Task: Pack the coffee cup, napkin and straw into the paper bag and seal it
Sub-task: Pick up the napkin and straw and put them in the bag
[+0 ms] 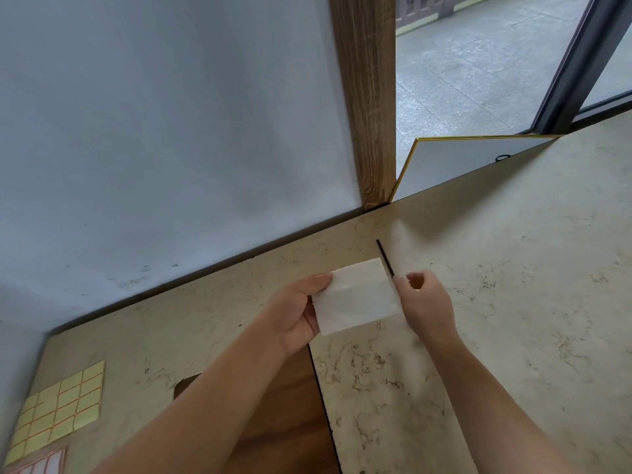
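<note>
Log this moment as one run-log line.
left hand: holds napkin | right hand: pinches black straw | bag, cup: not in view

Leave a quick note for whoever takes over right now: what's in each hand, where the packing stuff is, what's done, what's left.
Left hand: holds the white napkin by its left edge, above the counter.
Right hand: grips the thin black straw beside the napkin's right edge.
Cup and paper bag: not in view.
Done: napkin and straw picked up.
Left: whether the cup is packed cannot be told; put napkin and straw in the bag, then seal it.
</note>
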